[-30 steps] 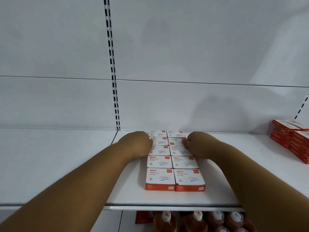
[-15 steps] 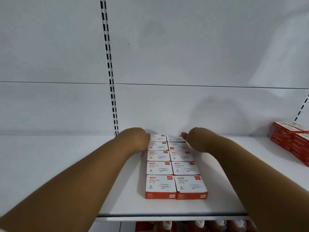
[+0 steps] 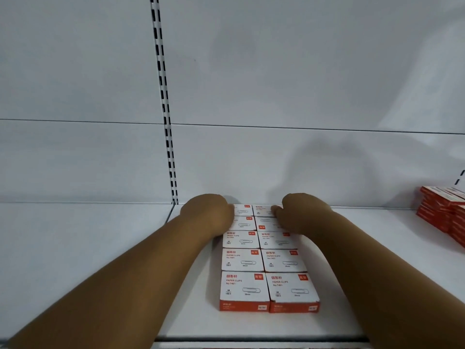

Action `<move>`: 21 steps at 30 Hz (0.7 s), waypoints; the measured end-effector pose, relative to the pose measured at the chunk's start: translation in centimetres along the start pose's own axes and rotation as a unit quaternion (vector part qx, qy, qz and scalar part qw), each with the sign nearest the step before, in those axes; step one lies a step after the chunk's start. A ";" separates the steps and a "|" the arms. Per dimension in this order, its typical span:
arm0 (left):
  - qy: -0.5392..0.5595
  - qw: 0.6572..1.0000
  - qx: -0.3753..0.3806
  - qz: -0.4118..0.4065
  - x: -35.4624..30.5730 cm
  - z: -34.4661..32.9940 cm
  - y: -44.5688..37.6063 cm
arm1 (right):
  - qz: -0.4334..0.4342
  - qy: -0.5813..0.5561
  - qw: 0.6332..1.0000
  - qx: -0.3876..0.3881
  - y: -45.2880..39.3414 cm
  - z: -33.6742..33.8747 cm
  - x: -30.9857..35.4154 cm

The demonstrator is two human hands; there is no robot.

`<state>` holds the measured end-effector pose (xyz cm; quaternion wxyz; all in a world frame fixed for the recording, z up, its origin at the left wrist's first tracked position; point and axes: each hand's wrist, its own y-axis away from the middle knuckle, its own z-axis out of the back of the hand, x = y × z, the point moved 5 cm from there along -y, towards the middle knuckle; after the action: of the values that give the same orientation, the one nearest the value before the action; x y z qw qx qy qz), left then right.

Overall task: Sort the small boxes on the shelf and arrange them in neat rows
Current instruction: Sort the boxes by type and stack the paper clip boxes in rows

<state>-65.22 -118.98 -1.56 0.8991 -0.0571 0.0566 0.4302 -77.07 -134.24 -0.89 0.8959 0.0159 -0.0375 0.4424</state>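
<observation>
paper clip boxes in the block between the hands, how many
10 on the shelf, two columns of five running front to back. The left hand and right hand partly cover the back two rows. The front pair is fully visible. Any below would be hidden.

White tops with red print and red front faces are shown by the paper clip boxes [image 3: 266, 273]; the shelf [image 3: 75, 248] is plain white.

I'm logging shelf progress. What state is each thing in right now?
Paper clip boxes: closed, lying flat in two neat columns.
Left hand: resting against the left side of the rear boxes.
Right hand: resting against their right side.
Red boxes: stacked at far right.
</observation>
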 end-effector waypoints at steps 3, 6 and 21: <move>0.005 0.992 -0.108 -0.059 -0.8 1.1 0.2 | 0.061 0.015 0.994 -0.092 0.8 1.8 0.7; 0.111 0.978 -0.092 -0.151 -1.7 0.5 0.4 | 0.156 -0.044 0.983 -0.083 1.2 1.5 1.7; 0.174 0.969 -0.076 -0.160 -1.7 -0.5 0.4 | 0.178 -0.142 0.972 -0.062 1.5 0.2 1.4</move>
<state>-66.63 -120.15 -1.78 0.9257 -0.2076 0.1696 0.2668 -77.41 -132.20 -0.59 0.7875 0.0162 -0.1940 0.5848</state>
